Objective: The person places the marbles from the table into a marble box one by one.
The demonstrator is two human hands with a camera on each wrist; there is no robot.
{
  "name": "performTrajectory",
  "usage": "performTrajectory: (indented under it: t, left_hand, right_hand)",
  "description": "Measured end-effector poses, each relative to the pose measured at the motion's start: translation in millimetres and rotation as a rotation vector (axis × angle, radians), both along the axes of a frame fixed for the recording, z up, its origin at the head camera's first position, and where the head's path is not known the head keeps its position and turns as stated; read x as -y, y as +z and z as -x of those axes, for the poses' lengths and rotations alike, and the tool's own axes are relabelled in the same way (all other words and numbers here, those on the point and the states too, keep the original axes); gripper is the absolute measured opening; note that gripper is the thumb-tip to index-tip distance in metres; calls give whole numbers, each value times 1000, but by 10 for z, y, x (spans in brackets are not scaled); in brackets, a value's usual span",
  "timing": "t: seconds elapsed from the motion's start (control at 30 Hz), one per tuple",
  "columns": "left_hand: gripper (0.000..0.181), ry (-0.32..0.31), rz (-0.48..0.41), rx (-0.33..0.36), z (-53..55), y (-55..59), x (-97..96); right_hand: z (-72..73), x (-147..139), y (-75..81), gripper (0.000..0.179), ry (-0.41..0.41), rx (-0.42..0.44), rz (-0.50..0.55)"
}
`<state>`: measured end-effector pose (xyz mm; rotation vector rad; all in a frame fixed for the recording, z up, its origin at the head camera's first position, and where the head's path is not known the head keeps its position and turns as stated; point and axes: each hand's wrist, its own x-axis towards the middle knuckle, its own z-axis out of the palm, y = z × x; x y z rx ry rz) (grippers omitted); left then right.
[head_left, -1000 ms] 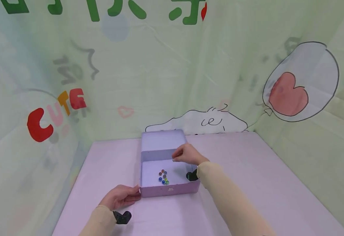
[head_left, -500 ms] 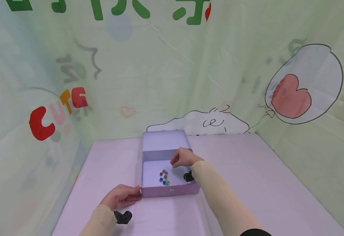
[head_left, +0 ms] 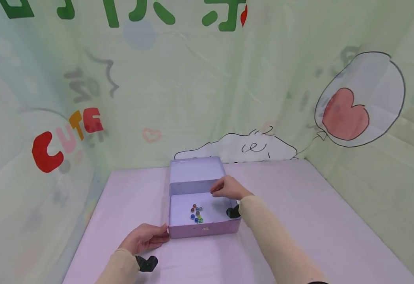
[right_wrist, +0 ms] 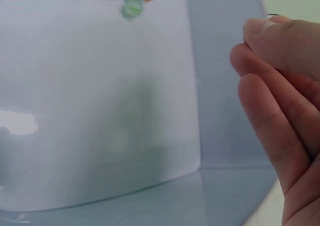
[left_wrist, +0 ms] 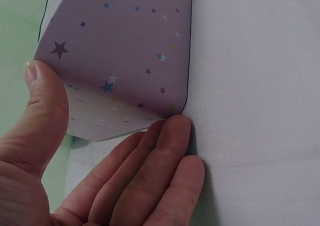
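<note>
An opened lilac box point(head_left: 205, 228) with star prints on its outside stands on the table, its lid point(head_left: 197, 169) tipped back. Several glass marbles point(head_left: 198, 213) lie grouped on its floor. My left hand point(head_left: 146, 238) rests at the front left corner. In the left wrist view its thumb point(left_wrist: 40, 86) touches one edge and its straight fingers point(left_wrist: 170, 141) meet the lower corner. Over the back right part of the box is my right hand point(head_left: 230, 187). Its thumb and index tips are close together in the right wrist view, with no marble visible between them; the other fingers are loosely extended.
A pale lilac cloth covers the table point(head_left: 281, 205). Printed curtains point(head_left: 207, 90) enclose it at the back and on both sides. Black wrist devices point(head_left: 147, 263) sit on both sleeves.
My right hand lowered toward the box floor, then rose slightly to the right. One more marble, a clear one, now lies at the group's right side. The left hand stays at the corner.
</note>
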<state>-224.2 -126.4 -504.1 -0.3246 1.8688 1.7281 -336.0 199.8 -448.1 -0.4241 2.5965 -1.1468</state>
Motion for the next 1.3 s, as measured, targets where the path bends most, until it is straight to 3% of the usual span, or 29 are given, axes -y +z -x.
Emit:
performTrajectory:
  t: [0.17,0.3,0.5,0.67,0.77,1.03,1.3]
  left_hand:
    - [49,-49,-20,-20,0,-60,-13]
    - [49,-52,-24,-26,3,-104,23]
    - [47,-41,-26,-27,-28,-73,66]
    - [47,-33,-37,-12,-44,-5,33]
    - [48,-31,-39,-1,-48,16,-3]
    - [51,-23,-55,12,-26,-28,-2]
    - [53,16,-4,48,-20,-15,-27]
  right_hand:
    - [-164,-405,49,18,-69,-34,114]
    - [-311,-819,80,26,-142,-51,169]
    - [-498,-1455,86,31,-272,-54,132]
    - [-616,-1747,49,31,-296,-64,131]
    - [-704,-1793,-85,32,-299,-42,145]
    - [-965,-1865,-716,28,-370,53,161]
    - [-1069,-1922,-927,27,-421,60,158]
